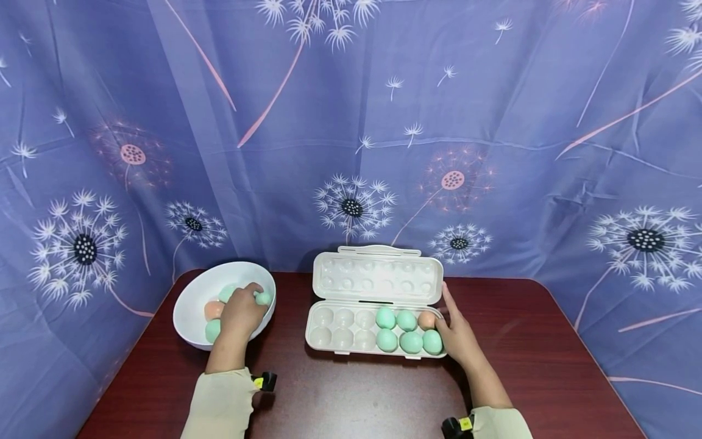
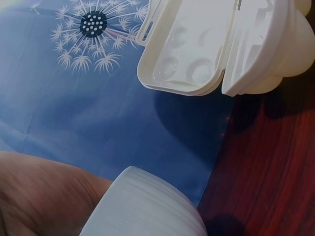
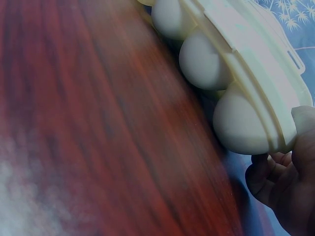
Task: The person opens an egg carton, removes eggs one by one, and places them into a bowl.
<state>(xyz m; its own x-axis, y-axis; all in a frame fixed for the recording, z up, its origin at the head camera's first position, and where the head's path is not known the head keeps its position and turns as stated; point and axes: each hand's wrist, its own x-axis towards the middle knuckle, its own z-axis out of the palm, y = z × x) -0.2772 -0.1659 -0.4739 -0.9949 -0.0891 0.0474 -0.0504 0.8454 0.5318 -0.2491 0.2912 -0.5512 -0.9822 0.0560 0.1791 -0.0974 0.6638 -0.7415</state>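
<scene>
At the left, my left hand point(image 1: 241, 310) reaches into a white bowl point(image 1: 189, 299), its fingers curled at a green egg point(image 1: 264, 299) by the bowl's right wall. An orange egg point(image 1: 213, 310) and other green eggs, one of them a green egg point(image 1: 212, 331) at the front, lie beside the hand. My right hand point(image 1: 459, 336) grips the right end of a white egg carton point(image 1: 342, 350), thumb over the rim and other fingers beneath in the right wrist view. Several green eggs point(image 1: 407, 320) and one orange egg point(image 1: 426, 320) fill the carton's right half; its left cups hold none.
The carton's lid point(image 1: 378, 277) stands raised against the back. Under everything is a dark red wooden table point(image 1: 351, 396). A blue curtain point(image 1: 351, 122) with dandelion prints hangs behind and at both sides. The bowl's outer wall point(image 2: 147, 206) shows close in the left wrist view.
</scene>
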